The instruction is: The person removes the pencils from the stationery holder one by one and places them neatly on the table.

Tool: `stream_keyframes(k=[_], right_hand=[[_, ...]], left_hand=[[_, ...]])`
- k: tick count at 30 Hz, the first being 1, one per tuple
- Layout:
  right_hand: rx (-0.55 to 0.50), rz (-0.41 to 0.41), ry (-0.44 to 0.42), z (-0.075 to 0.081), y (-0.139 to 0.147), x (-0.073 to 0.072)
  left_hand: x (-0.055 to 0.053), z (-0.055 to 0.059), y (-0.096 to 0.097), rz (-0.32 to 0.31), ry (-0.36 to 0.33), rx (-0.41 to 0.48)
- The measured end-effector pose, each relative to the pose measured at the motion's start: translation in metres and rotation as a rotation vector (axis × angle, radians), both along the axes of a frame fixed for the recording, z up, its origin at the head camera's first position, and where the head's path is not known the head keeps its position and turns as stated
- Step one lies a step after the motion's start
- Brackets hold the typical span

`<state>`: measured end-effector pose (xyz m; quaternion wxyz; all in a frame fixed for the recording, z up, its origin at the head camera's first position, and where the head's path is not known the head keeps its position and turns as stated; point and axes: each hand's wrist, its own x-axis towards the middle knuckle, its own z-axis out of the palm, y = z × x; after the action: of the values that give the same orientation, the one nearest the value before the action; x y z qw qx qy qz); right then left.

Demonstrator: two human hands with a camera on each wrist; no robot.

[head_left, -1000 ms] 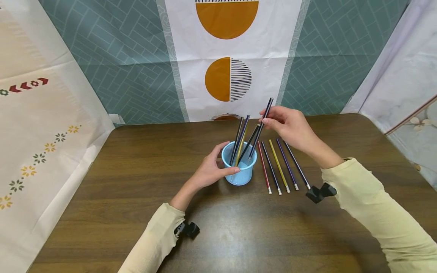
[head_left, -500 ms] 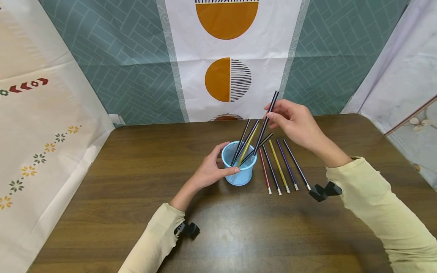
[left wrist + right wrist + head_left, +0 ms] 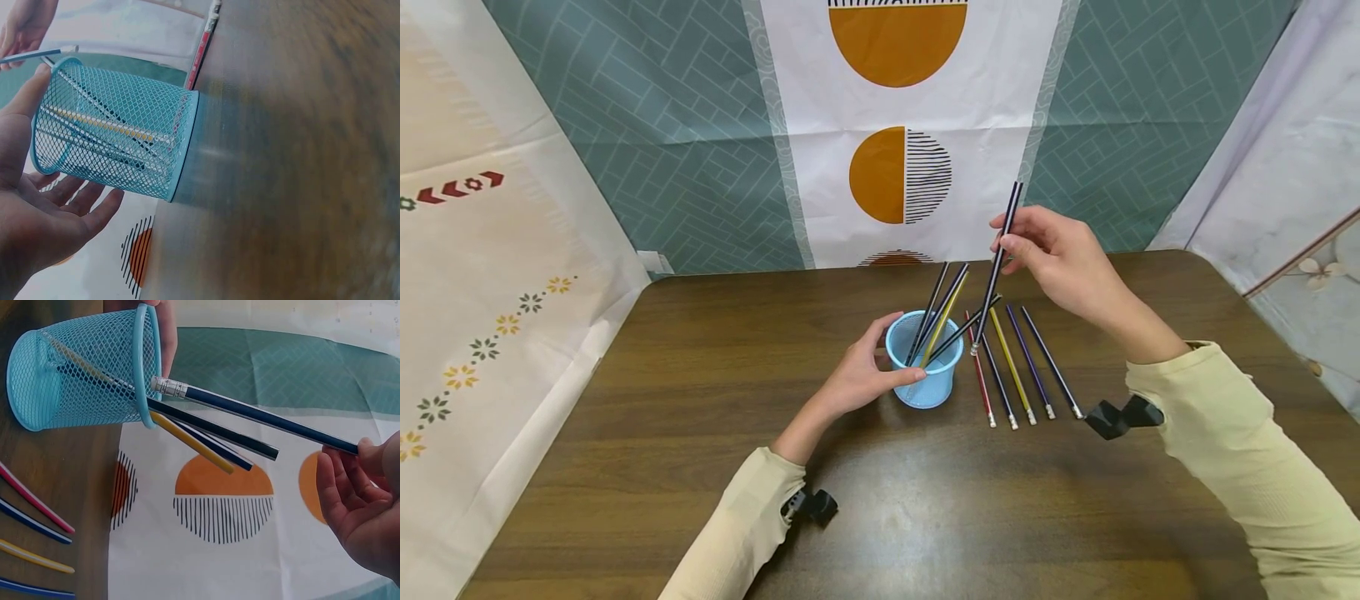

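My left hand [image 3: 867, 373] holds a light blue mesh pencil cup [image 3: 925, 392], thumb at the near rim and fingers round the far side. The cup stands upright on the table. Inside lean several pencils, among them a yellow pencil [image 3: 945, 313] and a black pencil [image 3: 966, 330] tilted low over the right rim. Above and right of the cup, my right hand [image 3: 1060, 258] pinches a dark blue pencil [image 3: 997, 271] near its top. In the right wrist view, that pencil's metal-banded eraser end [image 3: 169, 387] hangs just outside the cup's mouth.
To the right of the cup, several pencils lie in a row on the brown wooden table [image 3: 700, 367]: a red pencil [image 3: 981, 385], a yellow pencil [image 3: 1017, 373], a purple pencil [image 3: 1033, 367] and dark ones. A patterned cloth [image 3: 812, 100] hangs behind the table's far edge.
My right hand has moved up and right, drawing the dark blue pencil out of the cup. The pencils inside shifted, and one black pencil tipped rightward. My left hand stays in place.
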<state>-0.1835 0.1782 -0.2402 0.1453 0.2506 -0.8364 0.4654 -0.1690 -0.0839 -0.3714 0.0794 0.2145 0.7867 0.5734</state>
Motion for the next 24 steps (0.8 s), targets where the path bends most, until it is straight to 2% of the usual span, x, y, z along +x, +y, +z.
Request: stream_keyframes(k=[7,12,24], right_hand=[[0.002,-0.029,0.006,-0.003,0.005,0.000],[0.035,-0.075,-0.030,-0.006,0.011,-0.001],[0.053,-0.086,-0.081,-0.012,0.025,-0.005]], left_hand=[[0.001,0.001,0.000,0.004,0.003,-0.007],[0.000,-0.001,0.000,0.001,0.012,-0.005],[-0.001,0.000,0.001,0.013,0.012,-0.026]])
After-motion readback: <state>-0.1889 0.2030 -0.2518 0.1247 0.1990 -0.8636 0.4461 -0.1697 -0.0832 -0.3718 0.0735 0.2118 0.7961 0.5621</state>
